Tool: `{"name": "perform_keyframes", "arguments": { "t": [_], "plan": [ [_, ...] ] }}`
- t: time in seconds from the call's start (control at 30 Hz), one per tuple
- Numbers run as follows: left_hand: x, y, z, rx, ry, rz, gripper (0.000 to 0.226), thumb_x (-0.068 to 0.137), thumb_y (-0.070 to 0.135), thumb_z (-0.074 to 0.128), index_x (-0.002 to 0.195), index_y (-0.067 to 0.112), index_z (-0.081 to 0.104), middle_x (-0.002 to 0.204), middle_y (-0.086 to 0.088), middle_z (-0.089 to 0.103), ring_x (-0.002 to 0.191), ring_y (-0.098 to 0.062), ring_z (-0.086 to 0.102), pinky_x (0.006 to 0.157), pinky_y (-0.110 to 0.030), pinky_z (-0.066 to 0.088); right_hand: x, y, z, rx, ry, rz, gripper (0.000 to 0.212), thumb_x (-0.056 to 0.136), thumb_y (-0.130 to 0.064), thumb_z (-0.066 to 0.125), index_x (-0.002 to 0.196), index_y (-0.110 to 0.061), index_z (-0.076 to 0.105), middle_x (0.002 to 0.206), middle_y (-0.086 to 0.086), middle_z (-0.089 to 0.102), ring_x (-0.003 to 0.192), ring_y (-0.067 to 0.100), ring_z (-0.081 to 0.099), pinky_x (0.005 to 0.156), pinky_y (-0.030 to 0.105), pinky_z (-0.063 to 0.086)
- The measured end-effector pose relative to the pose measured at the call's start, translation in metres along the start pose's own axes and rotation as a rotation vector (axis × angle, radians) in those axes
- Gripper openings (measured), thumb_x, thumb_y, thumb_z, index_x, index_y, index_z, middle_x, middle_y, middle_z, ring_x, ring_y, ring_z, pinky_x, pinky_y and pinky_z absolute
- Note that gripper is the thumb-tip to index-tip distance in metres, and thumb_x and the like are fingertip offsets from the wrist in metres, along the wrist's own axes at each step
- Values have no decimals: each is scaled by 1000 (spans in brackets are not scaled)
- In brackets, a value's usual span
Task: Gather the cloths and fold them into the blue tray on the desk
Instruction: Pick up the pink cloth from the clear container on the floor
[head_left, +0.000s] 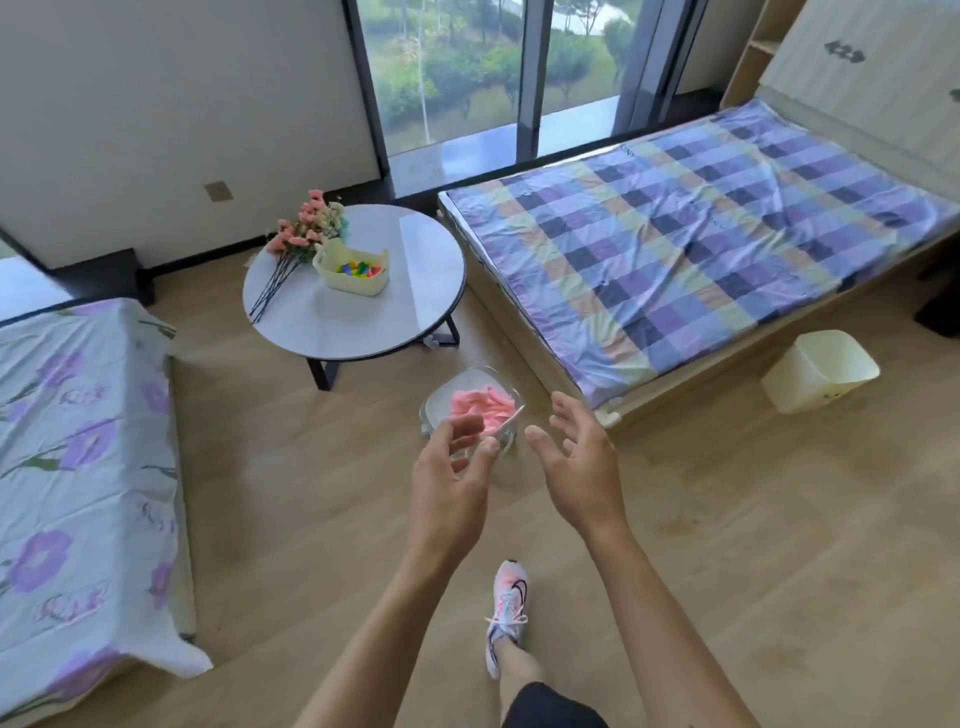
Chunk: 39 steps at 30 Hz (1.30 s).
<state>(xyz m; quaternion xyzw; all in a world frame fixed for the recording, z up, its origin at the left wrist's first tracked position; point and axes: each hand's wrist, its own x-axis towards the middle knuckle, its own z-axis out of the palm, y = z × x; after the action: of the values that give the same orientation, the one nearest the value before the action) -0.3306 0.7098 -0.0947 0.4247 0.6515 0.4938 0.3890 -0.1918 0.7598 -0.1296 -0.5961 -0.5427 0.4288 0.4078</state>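
Head-cam view down into a bedroom w/ wood floor. Landmark: a clear container (470, 410) on the floor, holding a pink cloth (480, 405). Left hand (451, 486) reaches in front of the container's near edge, fingers loosely curled, half open, gripping nothing. Right hand (577, 462) is just right of the container, fingers spread wide, empty. Behind-left of the container: round white counter (363, 312) w/ pink flowers (301, 234) and a cream basket (353, 270) of coloured bits. Right of it: bed w/ checked sheet (701, 234); far right, a cream bin (821, 369). Far left: floral-sheet bed (78, 467). Near side: a pink-white sneaker (506, 613).
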Motion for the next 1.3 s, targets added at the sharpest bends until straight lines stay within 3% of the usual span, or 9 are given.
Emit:
{"name": "perform_keyframes", "arguments": {
  "t": [0.17,0.3,0.43,0.6,0.67,0.83,1.0,1.13,1.3],
  "plan": [
    [91,-7,18,43,6,-18,18,96,15,62,103,31,65,104,12,70,93,12,63,74,-5,48,91,16,23,-16,-49,48,48,85,-26,71,132,-27,57,125,-11,59,115,7,60,85,9,41],
    [150,-17,26,80,1,-54,23,96,18,63,96,41,61,100,16,69,89,12,63,74,-4,48,147,29,42,-50,-88,92,49,86,-25,70,133,-27,57,126,-9,60,111,6,60,90,15,45],
    [206,-40,37,102,-35,-94,19,95,19,63,101,37,61,101,17,68,90,13,62,75,-4,48,193,50,60,-57,-98,126,49,83,-28,71,130,-36,56,119,-17,59,111,5,60,94,21,46],
    [281,-95,57,168,-107,-154,15,95,18,63,107,27,63,98,21,66,85,19,60,73,-3,47,249,94,89,-111,-61,165,46,83,-24,72,105,-59,52,115,-17,59,108,7,61,95,26,49],
    [308,-123,65,202,-166,-172,13,95,21,64,106,27,62,97,22,66,86,17,60,73,-6,49,271,113,101,-152,-37,182,49,83,-20,72,101,-61,51,112,-17,58,107,9,62,97,28,50],
    [373,-210,79,309,-283,-256,17,93,27,65,108,19,66,104,8,69,98,-9,65,86,-29,54,319,174,137,-209,-25,268,45,84,-18,71,127,-23,61,123,1,64,113,21,63,100,39,51],
    [426,-314,96,459,-404,-292,27,92,32,64,113,14,65,111,3,65,102,-14,60,88,-30,48,352,241,178,-256,-14,299,43,83,-15,71,124,-25,62,112,-8,58,110,20,64,95,30,49],
    [466,-398,111,634,-502,-244,34,90,27,64,116,5,66,121,-12,64,111,-22,57,94,-32,44,374,297,212,-288,-36,333,41,83,-14,71,123,-20,62,117,3,64,111,24,63,98,39,50],
    [510,-496,134,804,-618,-164,35,87,21,60,118,5,66,127,-17,56,119,-31,52,99,-44,46,395,363,243,-310,-36,353,39,84,-15,71,122,-19,62,120,2,63,113,22,62,96,33,49]
  ]
}}
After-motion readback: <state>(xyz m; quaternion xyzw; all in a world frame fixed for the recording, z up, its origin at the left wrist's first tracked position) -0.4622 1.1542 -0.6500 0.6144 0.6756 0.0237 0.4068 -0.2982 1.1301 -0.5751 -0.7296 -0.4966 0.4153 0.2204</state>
